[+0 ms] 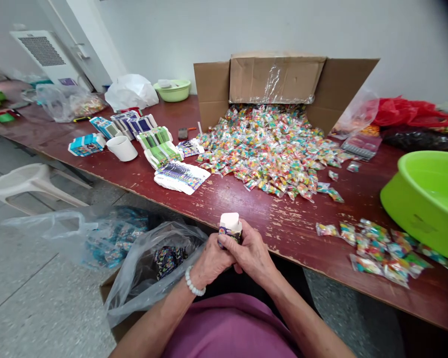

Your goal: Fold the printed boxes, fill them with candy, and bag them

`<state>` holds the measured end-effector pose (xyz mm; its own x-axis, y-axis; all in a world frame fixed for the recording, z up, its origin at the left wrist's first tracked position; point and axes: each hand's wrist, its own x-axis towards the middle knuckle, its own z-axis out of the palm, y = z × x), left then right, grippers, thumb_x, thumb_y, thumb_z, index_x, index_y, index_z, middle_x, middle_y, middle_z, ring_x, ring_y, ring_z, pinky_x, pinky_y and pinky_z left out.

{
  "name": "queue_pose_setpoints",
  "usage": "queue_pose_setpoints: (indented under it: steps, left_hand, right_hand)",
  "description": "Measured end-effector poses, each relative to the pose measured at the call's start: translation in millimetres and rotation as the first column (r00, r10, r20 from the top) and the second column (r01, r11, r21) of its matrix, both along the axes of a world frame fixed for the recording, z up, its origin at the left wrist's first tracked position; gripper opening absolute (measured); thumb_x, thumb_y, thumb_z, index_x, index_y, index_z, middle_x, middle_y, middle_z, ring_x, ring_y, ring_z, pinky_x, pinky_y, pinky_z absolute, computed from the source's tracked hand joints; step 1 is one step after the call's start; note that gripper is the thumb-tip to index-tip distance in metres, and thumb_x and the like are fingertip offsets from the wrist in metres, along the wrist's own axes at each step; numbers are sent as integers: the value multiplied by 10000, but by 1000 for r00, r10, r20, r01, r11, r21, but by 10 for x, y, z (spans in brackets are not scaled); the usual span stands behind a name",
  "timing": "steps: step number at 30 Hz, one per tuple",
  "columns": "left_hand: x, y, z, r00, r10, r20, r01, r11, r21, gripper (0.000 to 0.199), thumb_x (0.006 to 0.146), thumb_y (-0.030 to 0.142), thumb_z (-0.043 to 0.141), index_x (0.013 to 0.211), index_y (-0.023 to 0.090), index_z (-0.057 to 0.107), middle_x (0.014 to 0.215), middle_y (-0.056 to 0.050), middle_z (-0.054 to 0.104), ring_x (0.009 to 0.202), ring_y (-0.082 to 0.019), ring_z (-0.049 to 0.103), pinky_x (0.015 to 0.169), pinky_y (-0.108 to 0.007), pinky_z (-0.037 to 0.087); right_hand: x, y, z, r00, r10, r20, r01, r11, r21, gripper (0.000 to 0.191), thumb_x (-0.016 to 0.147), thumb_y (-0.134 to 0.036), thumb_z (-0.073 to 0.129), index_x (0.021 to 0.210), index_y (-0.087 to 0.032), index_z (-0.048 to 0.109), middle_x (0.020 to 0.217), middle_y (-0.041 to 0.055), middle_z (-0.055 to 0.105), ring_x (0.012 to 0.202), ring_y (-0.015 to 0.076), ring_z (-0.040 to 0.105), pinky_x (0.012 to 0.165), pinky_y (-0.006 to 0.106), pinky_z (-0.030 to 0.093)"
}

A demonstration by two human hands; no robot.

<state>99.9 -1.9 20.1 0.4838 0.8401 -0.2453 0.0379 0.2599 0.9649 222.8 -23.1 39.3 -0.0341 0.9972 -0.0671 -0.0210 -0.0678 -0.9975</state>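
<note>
A small printed carton point(230, 229) with a white flap standing up is held just past the table's front edge. My left hand point(212, 256), with a beaded bracelet at the wrist, grips it from the left. Wrapped round its right side is my right hand point(254, 251), thumb across the front. What the carton contains cannot be seen. Beyond my hands lies a fan of flat white-and-purple cartons point(181, 176), beside a stack of flat green cartons point(157, 146). A large heap of wrapped candies point(272, 149) spills from a cardboard box point(276, 79).
At the right stands a green basin point(421, 199), with a small group of candy packets point(381, 248) before it. A white cup point(122, 148) sits near blue cartons point(87, 144). Below the table edge, a plastic-lined box point(153, 273) holds dark packets; a white stool point(37, 184) is at left.
</note>
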Motion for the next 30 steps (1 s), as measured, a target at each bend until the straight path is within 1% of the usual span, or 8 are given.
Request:
queue_pose_setpoints:
  steps: [3, 5, 10, 15, 18, 21, 26, 30]
  left_hand:
    - [62, -22, 77, 988, 53, 147, -23, 980, -199, 290, 680, 371, 793, 805, 141, 668, 601, -6, 612, 486, -157, 575, 463, -274, 480]
    - [67, -19, 95, 977, 98, 189, -51, 970, -237, 342, 657, 381, 829, 824, 132, 667, 613, 0, 610, 509, -141, 578, 506, -267, 492]
    - [-68, 12, 52, 981, 83, 178, -57, 988, -146, 344, 744, 365, 792, 940, 113, 664, 822, -49, 679, 742, -154, 637, 735, -285, 527]
    - [-141, -40, 91, 948, 276, 161, -270, 961, -61, 625, 741, 325, 795, 1252, 229, 448, 820, 5, 679, 672, -158, 656, 653, -296, 551]
    - [-112, -76, 119, 940, 288, 181, -284, 958, -50, 718, 760, 315, 775, 1348, 281, 364, 800, 37, 653, 646, -138, 640, 629, -268, 539]
    - [-102, -71, 119, 951, 252, 181, -250, 968, -38, 647, 769, 317, 759, 1321, 259, 428, 834, 18, 656, 683, -137, 635, 652, -258, 529]
    - [-167, -21, 138, 963, 181, 198, -161, 981, -111, 493, 748, 329, 768, 1150, 249, 493, 866, 1, 664, 675, -140, 632, 625, -260, 529]
    - [-209, -3, 158, 972, 177, 157, -158, 979, -129, 340, 779, 369, 745, 1004, 227, 533, 770, 25, 620, 637, -114, 583, 577, -213, 491]
  right_hand:
    - [58, -6, -5, 983, 124, -134, -133, 990, -55, 400, 904, -537, 548, 1138, -221, 618, 706, -30, 604, 357, 73, 439, 323, 202, 360]
    - [92, 5, -39, 984, 111, -138, -117, 992, -35, 407, 929, -537, 509, 1149, -217, 632, 732, -16, 624, 407, 85, 482, 374, 210, 412]
    - [167, 67, -138, 999, -36, 22, 34, 996, 79, 361, 950, -462, 503, 1138, -194, 655, 919, 38, 698, 799, 178, 633, 732, 286, 521]
    - [116, 88, -217, 989, -107, -97, 114, 992, 63, 503, 911, -420, 579, 1354, -234, 428, 1178, 78, 678, 991, 206, 660, 873, 348, 522]
    - [28, 86, -259, 945, -214, -248, 221, 975, 0, 489, 842, -415, 671, 1245, -234, 460, 1120, 87, 700, 962, 214, 680, 837, 351, 539]
    - [-8, 86, -269, 920, -261, -293, 275, 962, 7, 387, 779, -388, 739, 1082, -221, 566, 1051, 73, 715, 919, 200, 675, 813, 322, 531]
    - [91, 90, -211, 956, -227, -186, 231, 973, 0, 265, 804, -441, 709, 884, -192, 673, 801, 16, 699, 716, 157, 612, 679, 273, 484]
    - [166, 128, -187, 975, -161, -151, 156, 987, -46, 315, 748, -477, 756, 747, -168, 696, 713, 6, 675, 654, 143, 574, 653, 269, 458]
